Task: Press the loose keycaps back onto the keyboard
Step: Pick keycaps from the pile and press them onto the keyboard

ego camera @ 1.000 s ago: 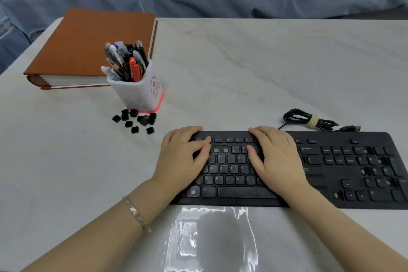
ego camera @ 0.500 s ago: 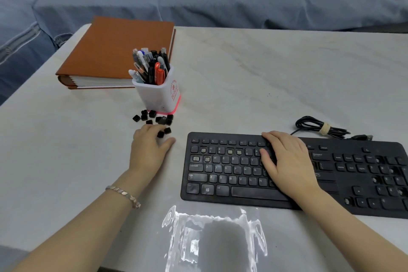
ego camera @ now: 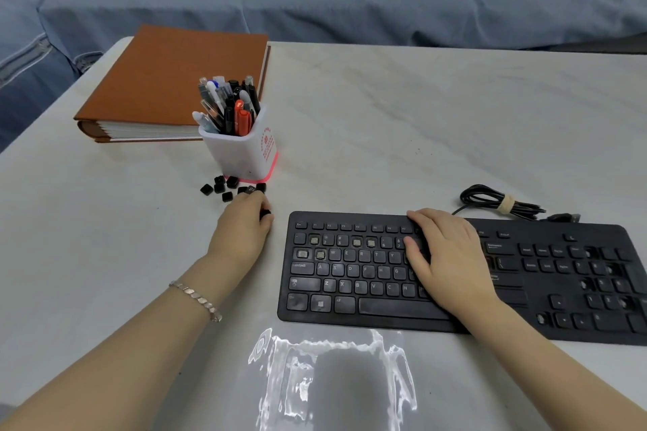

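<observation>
Keycaps (ego camera: 227,188) sit loose by the cup (ego camera: 245,157) left of the keyboard (ego camera: 367,311), our left hand (ego camera: 241,233) pinching one keycap (ego camera: 265,214) while our right hand (ego camera: 451,262) lies flat, fingers relaxed, on the keys.

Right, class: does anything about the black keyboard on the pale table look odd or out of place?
Yes. The black plastic keyboard has bare sockets in its upper left rows where caps are missing, and small black keycaps lie scattered by the white pen cup. The left hand pinches one.
</observation>
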Action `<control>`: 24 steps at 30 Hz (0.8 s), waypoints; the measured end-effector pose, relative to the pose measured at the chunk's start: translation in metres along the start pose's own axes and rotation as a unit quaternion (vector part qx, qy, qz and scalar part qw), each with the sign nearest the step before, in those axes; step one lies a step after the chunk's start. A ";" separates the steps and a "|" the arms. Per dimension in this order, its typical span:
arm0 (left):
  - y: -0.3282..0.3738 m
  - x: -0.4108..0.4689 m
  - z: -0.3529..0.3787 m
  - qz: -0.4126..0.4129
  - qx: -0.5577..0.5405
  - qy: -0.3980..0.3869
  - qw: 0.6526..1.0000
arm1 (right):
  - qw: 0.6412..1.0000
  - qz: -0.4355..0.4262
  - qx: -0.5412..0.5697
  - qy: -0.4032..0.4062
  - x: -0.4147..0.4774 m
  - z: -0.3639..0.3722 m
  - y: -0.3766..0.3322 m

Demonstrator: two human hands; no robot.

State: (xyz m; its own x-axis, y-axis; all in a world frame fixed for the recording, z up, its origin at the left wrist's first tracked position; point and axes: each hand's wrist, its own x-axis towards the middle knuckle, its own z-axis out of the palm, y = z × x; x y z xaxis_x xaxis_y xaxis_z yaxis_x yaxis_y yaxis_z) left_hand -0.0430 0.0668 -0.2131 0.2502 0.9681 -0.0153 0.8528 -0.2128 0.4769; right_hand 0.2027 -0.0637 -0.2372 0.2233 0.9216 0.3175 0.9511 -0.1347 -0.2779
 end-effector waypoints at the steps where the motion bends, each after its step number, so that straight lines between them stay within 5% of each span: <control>1: 0.000 -0.002 0.000 0.000 -0.004 0.002 1.000 | 1.000 0.001 0.001 -0.001 0.000 0.000 0.000; 5: 0.015 -0.009 -0.012 -0.124 -0.228 0.025 0.965 | 1.000 -0.002 0.003 0.001 0.000 0.000 0.000; 9: 0.054 -0.022 -0.031 -0.234 -0.583 -0.067 0.775 | 1.000 -0.002 0.004 -0.001 0.001 0.000 0.000; 13: 0.076 -0.038 -0.037 -0.259 -0.669 -0.132 0.684 | 1.000 0.001 0.003 -0.003 0.000 -0.001 0.000; 24: 0.094 -0.061 -0.032 -0.263 -0.665 -0.193 0.672 | 1.000 0.001 0.002 -0.015 0.001 -0.001 -0.001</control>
State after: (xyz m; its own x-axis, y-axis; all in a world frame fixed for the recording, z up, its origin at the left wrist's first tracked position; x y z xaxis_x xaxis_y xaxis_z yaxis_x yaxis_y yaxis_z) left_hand 0.0072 -0.0083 -0.1394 0.3933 0.7015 -0.5943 -0.2288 0.7007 0.6757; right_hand 0.2026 -0.0635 -0.2356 0.2195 0.9316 0.2896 0.9494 -0.1357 -0.2831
